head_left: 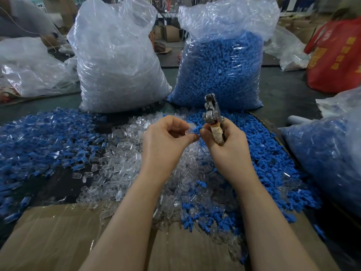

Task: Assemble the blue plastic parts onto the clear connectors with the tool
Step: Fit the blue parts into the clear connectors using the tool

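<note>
My left hand (166, 137) pinches a clear connector (190, 129) between thumb and fingers, held above the pile. A small blue plastic part (196, 130) meets the connector; my right hand (228, 143) pinches it with thumb and forefinger. The same right hand grips the metal tool (212, 116) by its tape-wrapped handle, jaws pointing up and away. A heap of clear connectors (125, 159) lies under my hands. Loose blue parts (269, 161) spread to the right of it.
A pile of blue-and-clear pieces (45, 141) covers the left of the table. Behind stand a tall bag of clear connectors (117, 61) and a tall bag of blue parts (220, 69). Another bag (330, 161) sits right. Cardboard (58, 237) lies at the front edge.
</note>
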A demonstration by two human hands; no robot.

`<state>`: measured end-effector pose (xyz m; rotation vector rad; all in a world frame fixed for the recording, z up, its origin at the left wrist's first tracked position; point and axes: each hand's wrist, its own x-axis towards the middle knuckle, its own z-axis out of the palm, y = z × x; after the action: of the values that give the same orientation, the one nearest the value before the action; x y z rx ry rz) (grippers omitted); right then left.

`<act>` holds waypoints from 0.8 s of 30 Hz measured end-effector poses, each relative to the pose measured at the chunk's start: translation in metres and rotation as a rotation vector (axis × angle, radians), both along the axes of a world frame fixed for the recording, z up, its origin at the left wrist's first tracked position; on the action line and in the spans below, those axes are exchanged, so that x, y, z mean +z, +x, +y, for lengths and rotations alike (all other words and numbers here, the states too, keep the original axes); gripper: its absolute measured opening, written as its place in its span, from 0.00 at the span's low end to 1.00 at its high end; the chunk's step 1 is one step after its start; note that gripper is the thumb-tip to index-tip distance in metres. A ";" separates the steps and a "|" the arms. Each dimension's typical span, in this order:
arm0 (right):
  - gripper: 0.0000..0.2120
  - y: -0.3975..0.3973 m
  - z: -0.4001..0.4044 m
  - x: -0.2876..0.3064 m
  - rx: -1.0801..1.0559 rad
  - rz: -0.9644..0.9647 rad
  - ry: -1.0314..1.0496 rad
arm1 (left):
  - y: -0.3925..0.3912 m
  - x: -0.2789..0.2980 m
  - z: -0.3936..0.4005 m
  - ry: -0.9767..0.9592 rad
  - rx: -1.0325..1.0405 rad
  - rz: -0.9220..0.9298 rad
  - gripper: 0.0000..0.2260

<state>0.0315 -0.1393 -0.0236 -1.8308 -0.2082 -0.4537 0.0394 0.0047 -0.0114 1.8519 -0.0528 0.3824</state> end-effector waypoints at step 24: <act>0.03 0.000 -0.001 0.000 -0.042 0.009 -0.030 | -0.007 0.005 -0.006 0.005 -0.062 -0.032 0.08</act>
<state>0.0317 -0.1406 -0.0236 -1.8693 -0.1710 -0.4738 0.0323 -0.0008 -0.0064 1.8449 -0.1327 0.3686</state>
